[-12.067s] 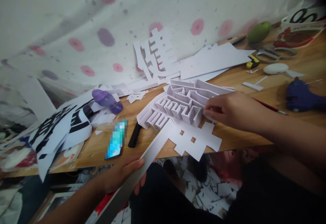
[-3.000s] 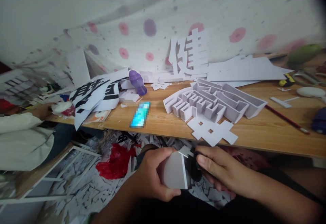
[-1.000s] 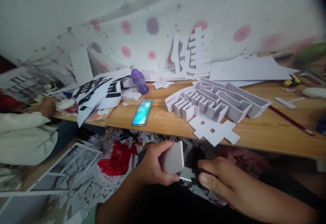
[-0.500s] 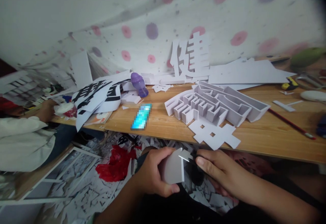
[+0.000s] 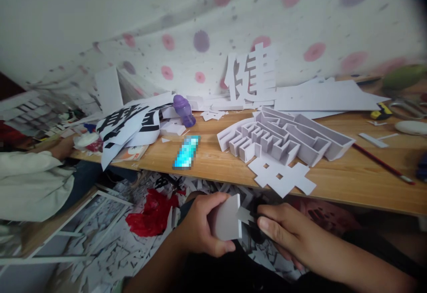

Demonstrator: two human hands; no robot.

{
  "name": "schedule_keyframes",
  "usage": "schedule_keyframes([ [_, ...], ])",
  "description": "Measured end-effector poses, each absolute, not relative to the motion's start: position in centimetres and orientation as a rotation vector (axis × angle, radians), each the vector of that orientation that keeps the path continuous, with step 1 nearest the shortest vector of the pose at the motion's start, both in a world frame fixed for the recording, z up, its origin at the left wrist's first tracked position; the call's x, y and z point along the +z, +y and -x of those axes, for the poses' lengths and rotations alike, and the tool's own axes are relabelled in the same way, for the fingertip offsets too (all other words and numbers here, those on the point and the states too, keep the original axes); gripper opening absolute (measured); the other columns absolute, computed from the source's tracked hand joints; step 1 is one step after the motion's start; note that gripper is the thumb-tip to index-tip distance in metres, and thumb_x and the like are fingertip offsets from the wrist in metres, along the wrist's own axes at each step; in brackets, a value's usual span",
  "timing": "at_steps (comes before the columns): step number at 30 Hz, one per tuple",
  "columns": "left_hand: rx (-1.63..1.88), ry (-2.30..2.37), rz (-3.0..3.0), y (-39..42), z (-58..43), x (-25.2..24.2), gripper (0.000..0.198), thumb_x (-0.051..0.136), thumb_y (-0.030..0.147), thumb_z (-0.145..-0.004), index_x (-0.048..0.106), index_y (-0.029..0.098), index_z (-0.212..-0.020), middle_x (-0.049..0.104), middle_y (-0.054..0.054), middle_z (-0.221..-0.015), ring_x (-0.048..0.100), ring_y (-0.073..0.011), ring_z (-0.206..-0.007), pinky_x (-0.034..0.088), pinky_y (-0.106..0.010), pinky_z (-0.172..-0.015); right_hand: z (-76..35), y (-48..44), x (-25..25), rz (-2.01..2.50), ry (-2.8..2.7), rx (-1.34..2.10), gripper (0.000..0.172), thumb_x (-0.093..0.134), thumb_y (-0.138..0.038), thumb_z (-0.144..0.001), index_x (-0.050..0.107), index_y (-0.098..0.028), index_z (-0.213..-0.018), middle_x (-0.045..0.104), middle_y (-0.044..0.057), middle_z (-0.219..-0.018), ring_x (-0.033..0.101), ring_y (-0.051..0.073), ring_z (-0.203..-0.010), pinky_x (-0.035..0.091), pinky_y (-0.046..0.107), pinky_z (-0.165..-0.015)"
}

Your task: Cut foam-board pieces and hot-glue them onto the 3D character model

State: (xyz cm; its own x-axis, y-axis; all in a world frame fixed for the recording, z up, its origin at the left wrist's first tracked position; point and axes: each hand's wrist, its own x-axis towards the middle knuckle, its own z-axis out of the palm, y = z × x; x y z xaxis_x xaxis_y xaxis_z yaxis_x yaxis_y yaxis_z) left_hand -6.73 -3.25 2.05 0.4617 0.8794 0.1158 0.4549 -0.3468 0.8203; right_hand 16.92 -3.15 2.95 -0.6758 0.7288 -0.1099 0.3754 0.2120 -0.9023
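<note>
My left hand [image 5: 203, 226] is closed round a small white board piece [image 5: 227, 219], thumb below and fingers over the top, with its thick cut edge facing right. In my right hand [image 5: 283, 230] is a utility knife [image 5: 246, 215] with a dark handle. Its flat grey blade points left and its tip meets or nearly meets the board's right edge; I cannot tell whether it cuts in. Both hands are below the table's front edge, over my lap. Above them on the table lie a flat white cut-out [image 5: 282, 175] and a walled white character [image 5: 283, 137].
The wooden table [image 5: 207, 168] bears a phone [image 5: 187, 152], a purple bottle [image 5: 184, 110], printed sheets [image 5: 130, 124] and a pencil [image 5: 383, 164]. A white character [image 5: 251, 73] leans against the wall covering. Scraps and a red bag [image 5: 151, 213] litter the floor. Another person's sleeve [image 5: 33, 182] is at left.
My right hand has dropped slightly, and the knife blade has turned from a thin bright edge to its flat side, lower on the board's edge. My left hand keeps its hold.
</note>
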Motion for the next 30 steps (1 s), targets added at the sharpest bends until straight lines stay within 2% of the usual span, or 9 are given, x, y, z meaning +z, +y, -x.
schedule_keyframes([
  [4,0.719,1.134,-1.980,-3.1,6.9,2.0,0.066,0.070,0.057,-0.051,0.061,0.014,-0.100,0.062,-0.002,-0.074,0.054,-0.0152,-0.061,0.044,-0.025,-0.058,-16.9,-3.9,3.4,0.986,-2.215,1.336,0.053,0.026,-0.061,-0.092,0.043,-0.018,-0.066,0.048,-0.001,-0.055,0.046,0.010,-0.052,0.034,0.020,-0.049],
  [7,0.725,1.148,-1.963,-3.1,7.0,1.7,0.065,0.071,0.054,-0.052,0.060,0.014,-0.103,0.064,-0.004,-0.080,0.057,-0.0172,-0.066,0.046,-0.026,-0.062,-17.1,-4.5,3.8,0.948,-2.224,1.308,0.053,0.026,-0.062,-0.091,0.049,-0.018,-0.069,0.053,0.001,-0.062,0.048,0.012,-0.056,0.037,0.022,-0.053],
  [10,0.745,1.176,-1.944,-3.0,7.0,1.2,0.067,0.072,0.051,-0.051,0.060,0.015,-0.105,0.066,-0.005,-0.086,0.059,-0.0195,-0.072,0.048,-0.028,-0.067,-17.5,-4.5,3.8,0.930,-2.167,1.312,0.056,0.024,-0.065,-0.090,0.047,-0.019,-0.067,0.052,0.002,-0.061,0.048,0.012,-0.055,0.038,0.023,-0.053],
  [15,0.738,1.222,-1.949,-3.0,6.8,1.1,0.065,0.075,0.046,-0.049,0.061,0.014,-0.103,0.067,-0.006,-0.089,0.061,-0.0211,-0.075,0.049,-0.029,-0.070,-18.4,-3.3,2.1,1.031,-1.875,1.637,0.047,0.029,-0.061,-0.091,0.038,-0.020,-0.069,0.045,-0.004,-0.051,0.042,0.009,-0.041,0.032,0.020,-0.040],
  [19,0.692,1.322,-2.007,-3.0,6.6,1.5,0.062,0.075,0.041,-0.049,0.060,0.016,-0.105,0.068,-0.005,-0.089,0.062,-0.0212,-0.077,0.049,-0.029,-0.072,-18.4,-2.7,1.1,1.032,-1.730,1.707,0.042,0.036,-0.055,-0.092,0.043,-0.018,-0.074,0.042,-0.006,-0.052,0.040,0.007,-0.041,0.031,0.018,-0.041],
  [24,0.674,1.516,-2.210,-3.6,5.2,1.3,0.053,0.073,0.035,-0.052,0.059,0.020,-0.101,0.069,-0.003,-0.088,0.065,-0.0221,-0.077,0.050,-0.030,-0.069,-16.8,-2.7,1.0,0.908,-1.552,1.624,0.033,0.061,-0.048,-0.080,0.058,-0.017,-0.091,0.056,0.000,-0.076,0.052,0.012,-0.065,0.043,0.021,-0.058],
  [28,0.673,1.545,-2.387,-4.3,3.2,0.7,0.048,0.069,0.038,-0.058,0.057,0.020,-0.101,0.069,-0.005,-0.084,0.065,-0.0238,-0.074,0.051,-0.033,-0.067,-15.0,-2.8,0.4,1.013,-1.319,1.701,0.038,0.071,-0.047,-0.070,0.061,-0.016,-0.089,0.053,-0.003,-0.061,0.044,0.008,-0.046,0.038,0.020,-0.043],
  [30,0.602,1.563,-2.397,-4.7,2.6,0.7,0.049,0.070,0.039,-0.059,0.056,0.021,-0.103,0.069,-0.007,-0.088,0.065,-0.0257,-0.078,0.052,-0.036,-0.070,-14.6,-2.8,0.2,1.020,-1.229,1.733,0.038,0.073,-0.047,-0.067,0.062,-0.015,-0.083,0.054,-0.003,-0.060,0.045,0.008,-0.046,0.037,0.019,-0.042],
])
